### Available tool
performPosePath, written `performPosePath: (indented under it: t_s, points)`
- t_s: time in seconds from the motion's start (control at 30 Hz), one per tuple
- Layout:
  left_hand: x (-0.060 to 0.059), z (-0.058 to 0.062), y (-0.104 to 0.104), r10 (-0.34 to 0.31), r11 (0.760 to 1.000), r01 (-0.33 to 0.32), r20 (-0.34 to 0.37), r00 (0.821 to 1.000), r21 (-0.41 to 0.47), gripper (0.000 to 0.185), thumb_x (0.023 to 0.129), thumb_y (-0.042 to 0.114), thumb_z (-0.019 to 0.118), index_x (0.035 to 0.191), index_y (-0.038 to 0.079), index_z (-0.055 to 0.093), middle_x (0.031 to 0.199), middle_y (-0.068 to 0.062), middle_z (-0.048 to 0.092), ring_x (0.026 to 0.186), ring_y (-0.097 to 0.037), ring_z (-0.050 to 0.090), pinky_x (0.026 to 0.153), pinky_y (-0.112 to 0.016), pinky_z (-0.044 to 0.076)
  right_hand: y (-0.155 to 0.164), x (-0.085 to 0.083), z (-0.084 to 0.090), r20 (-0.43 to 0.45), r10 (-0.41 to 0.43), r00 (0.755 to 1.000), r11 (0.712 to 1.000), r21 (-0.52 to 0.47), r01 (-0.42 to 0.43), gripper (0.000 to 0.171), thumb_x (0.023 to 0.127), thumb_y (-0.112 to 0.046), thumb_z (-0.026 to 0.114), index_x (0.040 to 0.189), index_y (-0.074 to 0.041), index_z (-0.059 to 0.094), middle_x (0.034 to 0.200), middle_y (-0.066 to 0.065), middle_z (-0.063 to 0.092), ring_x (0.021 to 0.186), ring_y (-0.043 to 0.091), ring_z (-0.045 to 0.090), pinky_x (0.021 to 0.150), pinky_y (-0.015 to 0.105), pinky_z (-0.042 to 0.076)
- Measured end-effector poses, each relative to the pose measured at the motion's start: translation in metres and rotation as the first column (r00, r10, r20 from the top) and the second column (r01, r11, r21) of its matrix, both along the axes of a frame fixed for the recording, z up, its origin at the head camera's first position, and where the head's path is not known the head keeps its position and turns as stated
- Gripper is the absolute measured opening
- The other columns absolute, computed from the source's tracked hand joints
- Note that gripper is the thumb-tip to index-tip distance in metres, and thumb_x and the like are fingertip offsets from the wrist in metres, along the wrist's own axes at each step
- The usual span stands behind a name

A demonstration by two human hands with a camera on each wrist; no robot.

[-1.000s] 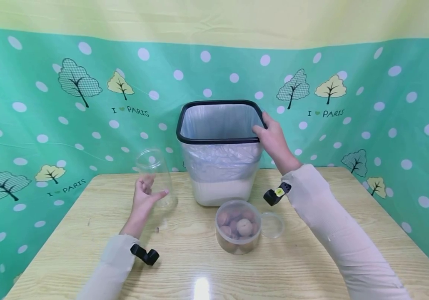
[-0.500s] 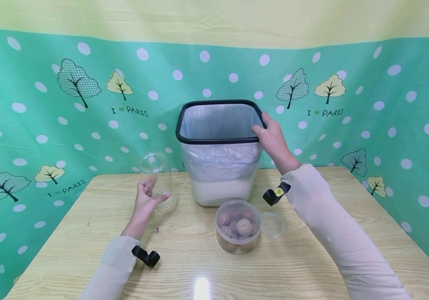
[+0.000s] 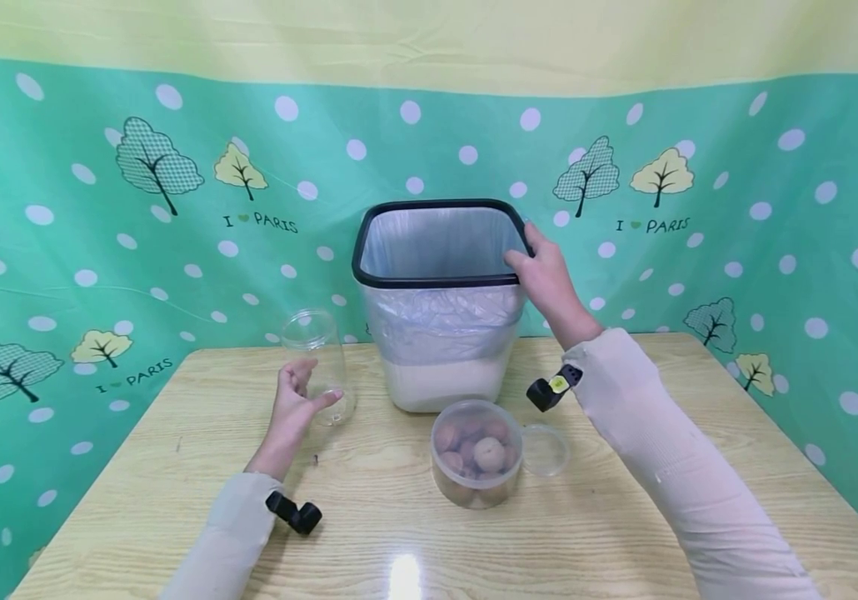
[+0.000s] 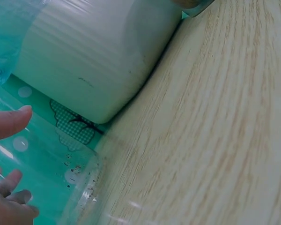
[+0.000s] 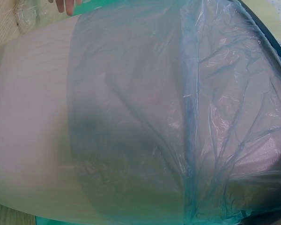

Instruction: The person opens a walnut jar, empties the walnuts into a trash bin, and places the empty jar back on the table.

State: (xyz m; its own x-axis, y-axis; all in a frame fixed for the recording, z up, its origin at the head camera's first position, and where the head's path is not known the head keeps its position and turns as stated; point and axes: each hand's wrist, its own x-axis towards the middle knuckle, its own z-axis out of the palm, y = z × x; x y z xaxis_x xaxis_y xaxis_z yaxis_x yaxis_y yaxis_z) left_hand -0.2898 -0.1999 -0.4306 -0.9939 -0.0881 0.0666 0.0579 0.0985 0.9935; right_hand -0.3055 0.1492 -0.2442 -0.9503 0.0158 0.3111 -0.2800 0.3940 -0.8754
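A tall clear plastic jar (image 3: 330,367) stands upright on the table left of the bin. My left hand (image 3: 296,408) holds it low on its side, thumb in front and fingers round the far left. In the left wrist view the jar (image 4: 51,154) shows small dark specks near its base, beside my thumb (image 4: 9,124). My right hand (image 3: 549,279) grips the right side of the black rim of a white trash can (image 3: 447,387), lined with a bluish plastic bag (image 3: 444,321). The lined can (image 5: 33,112) fills the right wrist view, where my right hand is hidden.
A round clear tub (image 3: 476,492) holding walnuts (image 3: 489,454) sits in front of the trash can. Right of it lies a clear round lid (image 3: 545,451). A green tree-print curtain (image 3: 197,275) hangs behind the wooden table (image 3: 369,533).
The jar has gone from leaning and slightly raised to standing upright, its mouth shifting down and right. My left hand has moved slightly right with it. My right hand stays on the rim.
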Motion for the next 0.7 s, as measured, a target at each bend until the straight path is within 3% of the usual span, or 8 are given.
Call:
performPosePath:
  t_s: [0.47, 0.7]
  points:
    - [-0.0003, -0.0040, 0.0021, 0.014, 1.000, -0.014, -0.019, 1.000, 0.003, 0.081, 0.080, 0.000, 0.070, 0.141, 0.006, 0.018, 0.153, -0.010, 0.025, 0.144, -0.024, 0.013, 0.117, -0.035, 0.008, -0.0001, 0.0001, 0.0001, 0.008, -0.005, 1.000, 1.000, 0.000, 0.005, 0.068, 0.091, -0.016, 0.044, 0.150, -0.001, 0.012, 0.157, 0.009, 0.011, 0.143, 0.017, 0.008, 0.116, 0.031, 0.012]
    - [0.0010, -0.0072, 0.0006, -0.014, 0.999, 0.012, -0.045, 0.999, -0.041, 0.095, 0.080, 0.007, 0.074, 0.149, 0.011, 0.009, 0.156, -0.007, 0.018, 0.145, -0.024, 0.007, 0.117, -0.036, 0.005, 0.0000, 0.0003, 0.0007, 0.010, -0.008, 1.000, 1.000, 0.009, 0.008, 0.068, 0.091, -0.016, 0.045, 0.150, -0.001, 0.012, 0.157, 0.009, 0.011, 0.143, 0.017, 0.008, 0.116, 0.032, 0.012]
